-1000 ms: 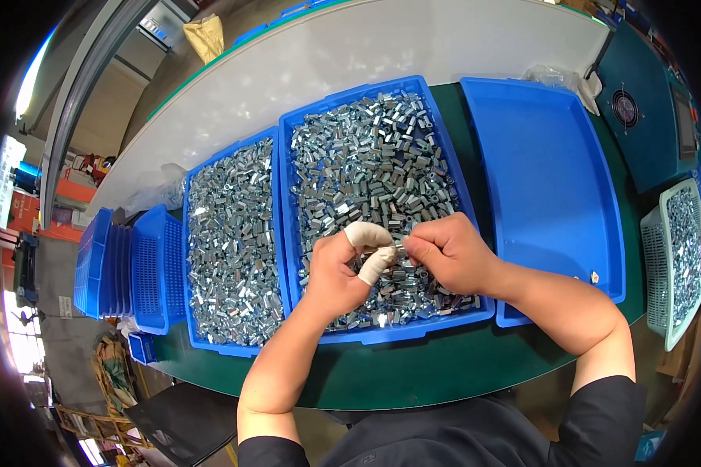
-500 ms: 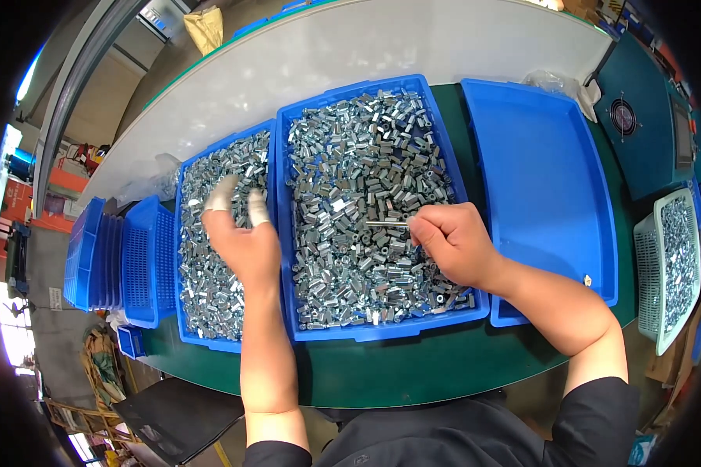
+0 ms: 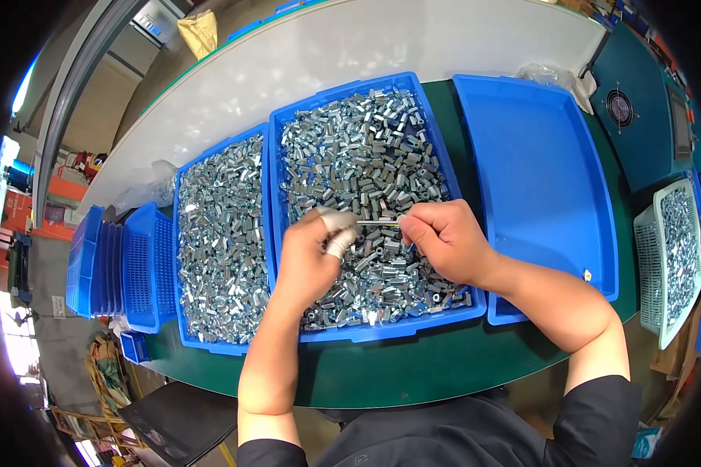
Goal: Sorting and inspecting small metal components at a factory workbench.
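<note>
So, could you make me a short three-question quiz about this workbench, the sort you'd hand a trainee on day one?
1. Which hand grips the right end of the thin metal rod?
2. How many of the large blue trays are heaped with small metal pieces?
3. True or false: on the left hand, pale covers wrap the thumb and a finger.

Key:
1. The right hand.
2. Two: the left tray and the middle tray.
3. True.
</note>
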Demonstrator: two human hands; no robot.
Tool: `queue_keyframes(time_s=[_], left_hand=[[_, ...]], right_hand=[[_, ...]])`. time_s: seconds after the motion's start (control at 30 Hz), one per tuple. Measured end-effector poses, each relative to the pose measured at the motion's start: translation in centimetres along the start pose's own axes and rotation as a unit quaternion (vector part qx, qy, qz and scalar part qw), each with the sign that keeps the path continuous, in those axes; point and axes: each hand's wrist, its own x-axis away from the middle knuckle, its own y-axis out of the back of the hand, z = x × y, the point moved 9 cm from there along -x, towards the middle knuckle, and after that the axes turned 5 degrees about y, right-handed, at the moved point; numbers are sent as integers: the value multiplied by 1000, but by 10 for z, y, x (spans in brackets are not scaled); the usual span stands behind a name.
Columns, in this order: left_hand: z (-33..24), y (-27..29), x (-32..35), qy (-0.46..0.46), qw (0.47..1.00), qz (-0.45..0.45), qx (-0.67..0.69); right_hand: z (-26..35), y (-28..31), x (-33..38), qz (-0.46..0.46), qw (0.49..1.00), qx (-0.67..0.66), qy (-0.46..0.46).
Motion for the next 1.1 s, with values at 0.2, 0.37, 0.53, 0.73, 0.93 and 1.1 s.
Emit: queue_keyframes(time_s=[0.2, 0.37, 0.53, 0.73, 0.93, 1.1], left_hand=[[42, 3, 5, 151, 941, 15, 303], [29, -3, 7, 114, 960, 30, 253], [18, -17, 7, 122, 947, 66, 290], [31, -29, 12, 183, 912, 128, 344], [25, -30, 13, 164, 901, 118, 384], [11, -45, 20, 178, 878, 180, 407]], right_hand=[[-6, -4, -1, 5, 1000, 7, 8], [-6, -7, -2, 25, 999, 24, 15], [-5, -8, 0, 38, 996, 66, 44], [7, -11, 3, 33, 988, 108, 104], [19, -14, 5, 32, 979, 132, 152], [19, -18, 8, 32, 983, 111, 142]])
